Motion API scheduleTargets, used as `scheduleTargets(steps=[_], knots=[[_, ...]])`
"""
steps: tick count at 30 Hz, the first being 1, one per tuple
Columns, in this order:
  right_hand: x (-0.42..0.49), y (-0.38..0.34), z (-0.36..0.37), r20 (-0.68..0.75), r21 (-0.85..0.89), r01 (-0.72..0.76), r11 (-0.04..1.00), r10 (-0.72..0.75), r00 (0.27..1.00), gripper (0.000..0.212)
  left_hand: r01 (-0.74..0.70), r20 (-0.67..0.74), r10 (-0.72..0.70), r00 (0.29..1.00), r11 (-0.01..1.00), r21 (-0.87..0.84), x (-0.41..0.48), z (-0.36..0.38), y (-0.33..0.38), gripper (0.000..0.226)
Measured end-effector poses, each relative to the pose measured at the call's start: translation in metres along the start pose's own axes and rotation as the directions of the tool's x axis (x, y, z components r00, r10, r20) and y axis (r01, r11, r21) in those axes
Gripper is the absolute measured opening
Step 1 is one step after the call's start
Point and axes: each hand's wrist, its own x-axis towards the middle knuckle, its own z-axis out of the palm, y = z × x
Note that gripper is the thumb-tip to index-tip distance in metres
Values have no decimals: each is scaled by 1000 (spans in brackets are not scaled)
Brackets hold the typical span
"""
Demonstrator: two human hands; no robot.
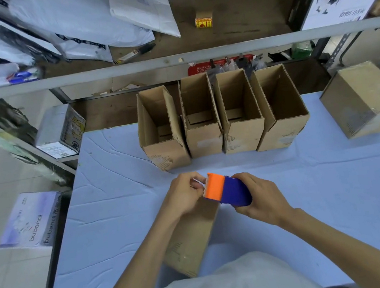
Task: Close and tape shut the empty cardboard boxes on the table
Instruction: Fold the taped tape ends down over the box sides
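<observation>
Above the near box [192, 238], the right hand [262, 197] is curling round the tape dispenser [227, 190] while the left hand [186, 193] is pinching its tape end [198, 181], apparently beginning taping and next needing the strip drawn along the seam.

Plain matt cardboard boxes [221, 115], a smooth orange-and-blue plastic tape dispenser [227, 191], all on wrinkly pale-blue cloth [119, 202].

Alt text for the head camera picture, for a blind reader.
A person's right hand holds a blue and orange tape dispenser over a cardboard box while the left hand pinches the tape end. Four open boxes stand in a row behind, on a blue table.
</observation>
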Motion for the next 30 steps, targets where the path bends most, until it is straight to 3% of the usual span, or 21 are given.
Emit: scheduleTargets(steps=[10,18,27,30], knots=[[-3,-2,-12,-18,0,-72,997,72,997,66,-2,-57,0,998,999,-38,3,5,9,24],[-19,-6,-18,-78,19,-137,990,138,987,60,130,-41,-138,990,979,-157,-4,10,21,22],[-42,-10,-33,-16,24,-213,977,214,977,51,124,-56,-126,990,991,-47,-4,31,33,39],[-53,-12,-40,17,1,-262,965,262,965,47,111,-64,-111,992,994,-6,-5,38,33,35]])
